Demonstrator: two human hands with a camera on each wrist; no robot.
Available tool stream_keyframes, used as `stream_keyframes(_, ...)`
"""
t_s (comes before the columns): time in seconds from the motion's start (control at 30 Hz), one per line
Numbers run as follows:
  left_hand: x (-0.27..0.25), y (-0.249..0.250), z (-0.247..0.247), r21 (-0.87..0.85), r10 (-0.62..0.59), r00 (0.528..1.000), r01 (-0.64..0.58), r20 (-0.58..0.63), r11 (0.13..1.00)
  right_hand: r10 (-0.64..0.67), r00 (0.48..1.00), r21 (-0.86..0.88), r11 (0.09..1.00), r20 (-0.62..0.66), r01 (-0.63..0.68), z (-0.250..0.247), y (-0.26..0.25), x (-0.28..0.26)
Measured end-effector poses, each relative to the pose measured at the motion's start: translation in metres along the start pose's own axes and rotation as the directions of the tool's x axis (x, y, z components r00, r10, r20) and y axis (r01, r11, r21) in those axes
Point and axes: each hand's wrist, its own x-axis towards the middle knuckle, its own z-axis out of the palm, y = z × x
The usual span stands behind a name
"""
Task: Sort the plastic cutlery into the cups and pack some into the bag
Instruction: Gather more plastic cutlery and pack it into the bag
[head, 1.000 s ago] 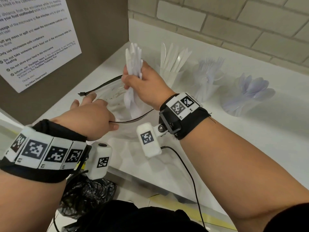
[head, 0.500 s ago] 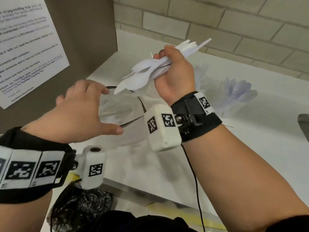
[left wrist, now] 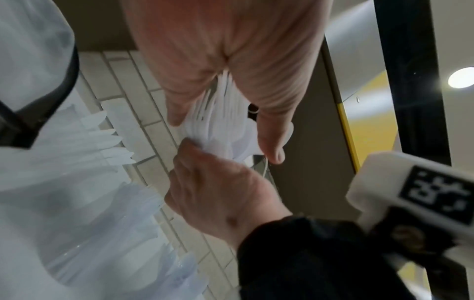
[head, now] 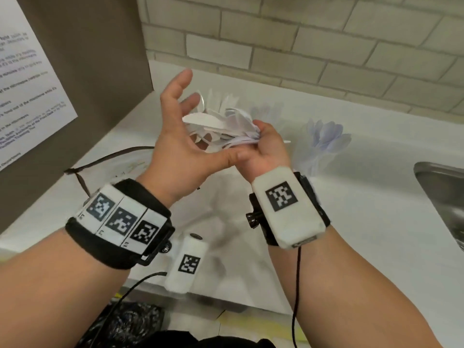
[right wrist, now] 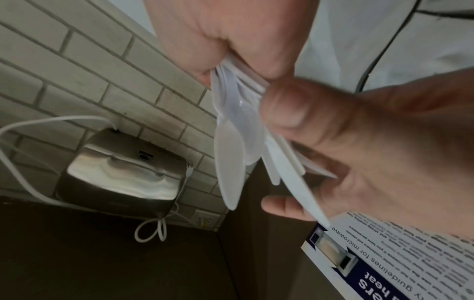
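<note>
My right hand point(head: 262, 136), palm up above the counter, grips a fanned bundle of white plastic cutlery point(head: 221, 126) by the handles. My left hand point(head: 180, 114) is raised beside the bundle with fingers spread. Its thumb lies against the bundle point(right wrist: 238, 130) and one fingertip touches a knife blade. The clear bag point(head: 120, 164) with a black rim lies on the counter below my left hand, with no hand on it. Behind the hands stand cups of knives point(head: 221, 99), of forks point(head: 266, 109) and of spoons point(head: 326, 136); the cup walls are blurred and mostly hidden.
A steel sink point(head: 442, 197) opens at the right edge of the white counter point(head: 364, 222). A brown panel with a printed notice point(head: 25, 96) closes off the left. A black bin bag point(head: 130, 322) hangs below the counter's front edge. A steel dispenser point(right wrist: 123, 166) is mounted on the tiled wall.
My right hand lifted the bundle out of the bag and turned palm up. My left hand let go of the bag's rim and rose to the bundle with fingers spread.
</note>
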Motion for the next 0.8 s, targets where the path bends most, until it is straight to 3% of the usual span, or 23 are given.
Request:
stream_keyframes(0.13, -0.001, -0.005, 0.019, -0.002, 0.269, 0.956, -0.271, -0.117, 0.963, -0.050, 0.998, 0.014, 0.999, -0.039, 0.050, -0.009, 0.005, 0.001)
stream_keyframes(0.27, -0.001, -0.002, 0.032, 0.143, 0.464, 0.875, -0.446, -0.139, 0.883, -0.077, 0.993, -0.006, 0.997, -0.094, 0.077, -0.017, 0.013, -0.004)
stream_keyframes(0.5, -0.001, 0.009, 0.042, 0.063, 0.448, 0.864, -0.446, -0.231, 0.893, -0.022, 0.995, 0.160, 0.986, -0.099, 0.037, -0.024, 0.026, -0.011)
stream_keyframes(0.6, 0.000, 0.003, 0.044, 0.133, 0.521, 0.837, -0.505, -0.169, 0.853, 0.001, 0.992, 0.202, 0.979, -0.125, 0.024, -0.033, 0.026, -0.005)
stream_keyframes(0.8, -0.005, -0.014, 0.039, 0.123, 0.521, 0.853, -0.516, -0.011, 0.848, 0.017, 0.994, 0.138, 0.990, -0.105, -0.002, -0.038, 0.014, -0.001)
